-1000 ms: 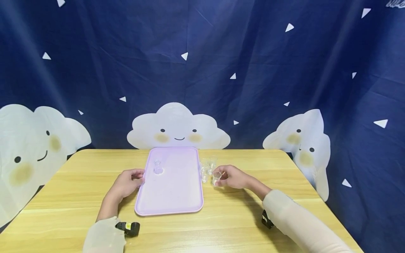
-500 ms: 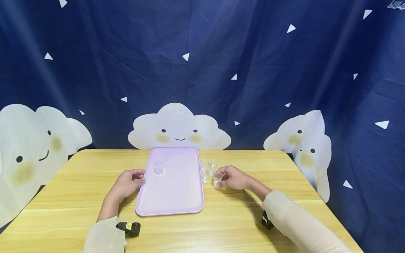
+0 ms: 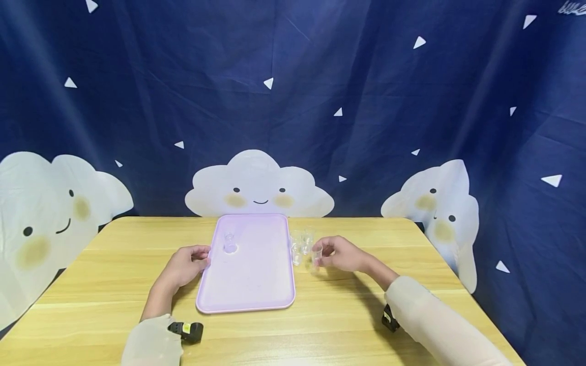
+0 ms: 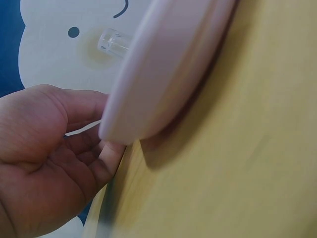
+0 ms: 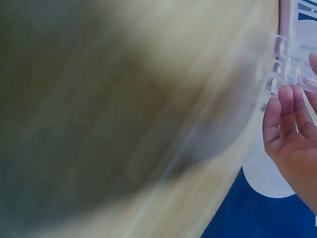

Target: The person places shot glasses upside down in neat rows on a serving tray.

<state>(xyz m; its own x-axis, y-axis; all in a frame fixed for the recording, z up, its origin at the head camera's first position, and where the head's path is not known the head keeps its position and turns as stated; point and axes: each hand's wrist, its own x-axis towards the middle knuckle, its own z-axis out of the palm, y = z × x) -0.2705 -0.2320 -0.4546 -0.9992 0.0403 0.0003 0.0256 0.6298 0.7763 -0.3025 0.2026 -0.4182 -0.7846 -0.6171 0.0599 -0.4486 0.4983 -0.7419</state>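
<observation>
My left hand (image 3: 184, 264) is at the left edge of a pale purple tray (image 3: 249, 284), holding its rim. The left wrist view shows that hand (image 4: 54, 148) with its fingers against the end of the tray (image 4: 158, 64). One small clear cup (image 3: 230, 244) stands on the tray near its left side. Off the tray's right edge, my right hand (image 3: 341, 254) pinches another small clear cup (image 3: 317, 258) between thumb and fingers. Several similar clear cups (image 3: 297, 249) stand close together between it and the tray. In the right wrist view, my hand (image 5: 294, 126) is partly cut off.
Everything stands on a light wooden table (image 3: 348, 325). Behind it hangs a dark blue cloth (image 3: 302, 61) with white clouds and triangles. A black wrist camera (image 3: 192, 332) sits on the left sleeve, and another wrist camera (image 3: 389, 319) on the right.
My right hand has risen slightly and turned, so the pinched cup's mouth no longer faces the head camera. My left hand and the tray stay nearly where they were.
</observation>
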